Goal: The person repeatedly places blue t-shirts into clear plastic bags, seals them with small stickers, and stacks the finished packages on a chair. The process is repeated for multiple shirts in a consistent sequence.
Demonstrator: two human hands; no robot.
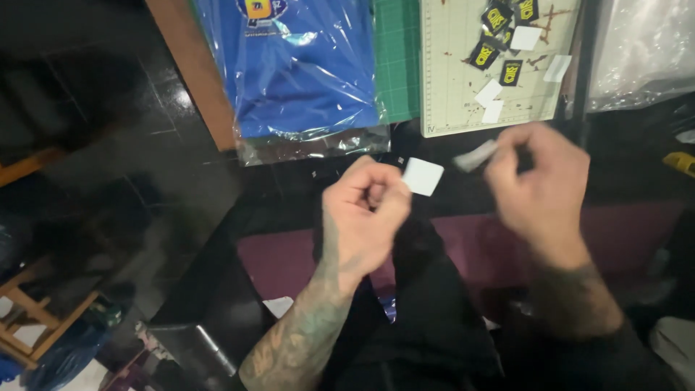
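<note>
Far left: dark tiled floor (123, 166), wooden stool (29, 318) at the lower edge. Blue garment in a clear bag (304, 72) lies on the tabletop (195, 65), green cutting mat (397, 58) beside it. Left hand (365, 210), grip pinched on a small white square patch (423, 176); patch faces up, tilted slightly, no clear long axis. Right hand (539, 181) is blurred; grip appears closed on a pale strip (476, 156), long axis running left-down to right-up. Above: pale cutting mat (456, 65) with black-and-yellow patches (483, 54) and white squares (489, 92). Clear plastic sheet (644, 51) far right.
</note>
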